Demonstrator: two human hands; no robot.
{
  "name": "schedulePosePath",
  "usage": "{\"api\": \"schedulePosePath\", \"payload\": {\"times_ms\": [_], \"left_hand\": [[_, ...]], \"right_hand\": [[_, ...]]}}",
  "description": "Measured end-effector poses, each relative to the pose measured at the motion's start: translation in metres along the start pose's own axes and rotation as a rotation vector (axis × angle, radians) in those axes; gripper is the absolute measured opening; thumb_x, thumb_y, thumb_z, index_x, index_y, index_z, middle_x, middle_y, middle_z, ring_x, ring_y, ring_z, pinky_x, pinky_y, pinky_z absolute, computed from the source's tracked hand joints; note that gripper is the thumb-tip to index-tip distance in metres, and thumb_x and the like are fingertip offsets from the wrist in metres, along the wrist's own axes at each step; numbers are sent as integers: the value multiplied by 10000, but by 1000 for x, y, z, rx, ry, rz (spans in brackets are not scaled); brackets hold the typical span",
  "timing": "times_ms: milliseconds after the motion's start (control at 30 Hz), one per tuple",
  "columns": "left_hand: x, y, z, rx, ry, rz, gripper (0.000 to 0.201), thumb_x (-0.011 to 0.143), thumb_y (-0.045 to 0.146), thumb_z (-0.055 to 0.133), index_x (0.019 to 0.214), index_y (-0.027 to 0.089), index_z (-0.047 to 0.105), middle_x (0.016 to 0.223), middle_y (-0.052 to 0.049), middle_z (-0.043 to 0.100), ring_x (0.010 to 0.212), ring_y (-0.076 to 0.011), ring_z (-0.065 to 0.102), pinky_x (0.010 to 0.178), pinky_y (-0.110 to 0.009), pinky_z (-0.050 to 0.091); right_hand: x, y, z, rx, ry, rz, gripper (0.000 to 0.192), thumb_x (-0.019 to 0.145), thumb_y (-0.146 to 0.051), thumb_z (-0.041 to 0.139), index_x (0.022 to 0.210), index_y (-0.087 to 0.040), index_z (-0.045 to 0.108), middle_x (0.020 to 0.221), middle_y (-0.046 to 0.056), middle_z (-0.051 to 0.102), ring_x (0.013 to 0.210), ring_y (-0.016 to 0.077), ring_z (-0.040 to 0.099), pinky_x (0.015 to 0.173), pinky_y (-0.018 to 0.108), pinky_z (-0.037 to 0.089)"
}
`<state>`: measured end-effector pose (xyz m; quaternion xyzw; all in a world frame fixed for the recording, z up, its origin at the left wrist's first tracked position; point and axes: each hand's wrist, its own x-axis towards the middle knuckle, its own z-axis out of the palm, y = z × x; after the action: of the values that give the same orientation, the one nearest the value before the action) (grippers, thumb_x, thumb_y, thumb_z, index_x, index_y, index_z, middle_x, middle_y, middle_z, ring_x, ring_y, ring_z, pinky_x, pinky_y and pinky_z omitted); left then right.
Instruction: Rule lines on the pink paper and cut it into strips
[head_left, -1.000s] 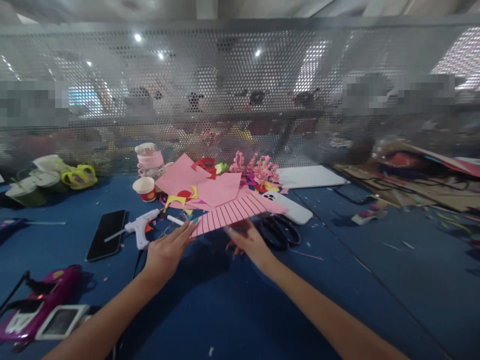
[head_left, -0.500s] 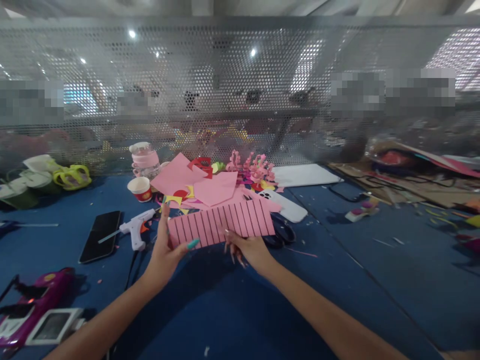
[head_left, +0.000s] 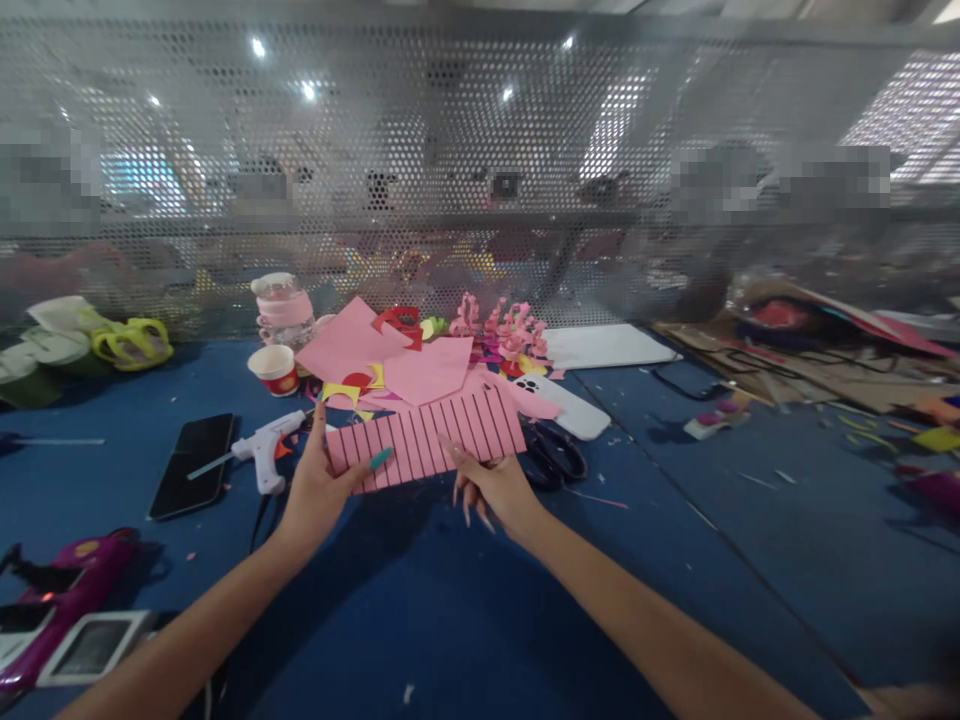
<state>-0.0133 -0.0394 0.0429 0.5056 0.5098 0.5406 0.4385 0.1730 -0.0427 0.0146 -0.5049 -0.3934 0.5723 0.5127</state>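
Observation:
A pink paper strip (head_left: 424, 437) with dark parallel lines across it is held up over the blue table, slightly tilted. My left hand (head_left: 321, 485) grips its left end, thumb on the front face and fingers behind. My right hand (head_left: 495, 487) pinches the lower edge right of the middle, thumb in front; its other fingers hang curled below. Just behind the strip lie loose pink paper sheets (head_left: 431, 368) with yellow and red scraps. Black-handled scissors (head_left: 556, 455) rest beyond my right hand, and a white glue gun (head_left: 268, 452) lies left of my left hand.
A black phone (head_left: 193, 465) and a purple device (head_left: 79, 590) lie on the left. At the back stand a paper cup (head_left: 274, 370), a bottle (head_left: 283, 308) and pink curled-paper pieces (head_left: 517, 330). A white phone (head_left: 574, 408) lies right of centre, before a perforated metal screen (head_left: 420, 130).
The strip and both hands have shifted slightly left in view, along with the whole scene. Both hands keep their hold on the strip.

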Motion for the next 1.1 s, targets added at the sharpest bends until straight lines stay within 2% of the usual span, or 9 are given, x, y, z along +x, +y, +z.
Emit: {"api": "schedulePosePath", "payload": {"times_ms": [133, 267, 567, 733, 800, 900, 967, 1033, 1100], "left_hand": [[5, -4, -5, 5, 6, 29, 1035, 591, 212, 737, 1452, 225, 163, 1197, -88, 596, 1099, -278, 582, 975, -464, 439], [13, -6, -12, -18, -29, 42, 1010, 607, 172, 737, 1444, 272, 180, 1300, -93, 519, 1192, -284, 511, 988, -464, 428], [19, 0, -15, -14, -29, 34, 947, 602, 175, 734, 1421, 255, 268, 1277, -88, 540, 1234, -296, 464, 978, -449, 447], [20, -1, -18, -68, -46, -13, 945, 590, 164, 719, 1416, 257, 269, 1213, -73, 580, 1130, -264, 557, 931, -440, 489], [19, 1, -16, -87, -56, -40, 940, 588, 159, 718, 1411, 261, 275, 1172, -62, 603, 1057, -248, 601, 875, -417, 530], [16, 8, -13, -62, -90, -85, 911, 591, 136, 724, 1395, 246, 311, 1054, -42, 656, 960, -222, 640, 802, -367, 568], [16, 11, -13, -29, -120, -112, 872, 593, 128, 731, 1373, 225, 353, 967, -27, 678, 908, -204, 653, 779, -334, 573], [16, 12, -14, 9, -136, -115, 826, 591, 139, 743, 1340, 213, 404, 908, -16, 685, 865, -190, 658, 761, -309, 573], [18, 9, -16, 47, -140, -79, 762, 597, 187, 751, 1300, 202, 459, 874, -15, 686, 838, -186, 656, 740, -295, 568]], "right_hand": [[2, -3, -5, 26, 21, -53, 480, 500, -579, 736, 386, -146, 565, 309, 5, 509, 224, 59, 417, 231, 158, 309], [5, -8, -11, 16, 13, -128, 511, 523, -614, 710, 363, -157, 547, 291, 3, 491, 218, 69, 427, 211, 155, 276], [9, -15, -21, -39, -97, -154, 602, 499, -747, 628, 408, -155, 576, 331, 33, 538, 266, 104, 496, 287, 199, 415], [13, -17, -29, -155, -125, -137, 673, 522, -824, 521, 380, -167, 525, 316, 27, 489, 259, 103, 451, 279, 218, 371], [14, -19, -32, -194, -133, -187, 671, 537, -831, 499, 376, -180, 482, 320, -8, 429, 276, 88, 410, 311, 231, 374], [17, -25, -36, -221, -38, -368, 630, 555, -772, 563, 386, -205, 347, 387, -78, 250, 351, 46, 257, 362, 225, 315], [19, -28, -37, -231, 35, -448, 626, 551, -706, 632, 404, -210, 279, 455, -84, 172, 417, 43, 187, 391, 225, 244], [20, -29, -38, -233, 66, -463, 605, 568, -647, 664, 408, -206, 282, 489, -78, 151, 455, 49, 169, 420, 232, 210], [22, -27, -39, -227, 94, -467, 551, 597, -602, 667, 405, -195, 349, 492, -76, 157, 470, 54, 172, 439, 235, 210]]}}
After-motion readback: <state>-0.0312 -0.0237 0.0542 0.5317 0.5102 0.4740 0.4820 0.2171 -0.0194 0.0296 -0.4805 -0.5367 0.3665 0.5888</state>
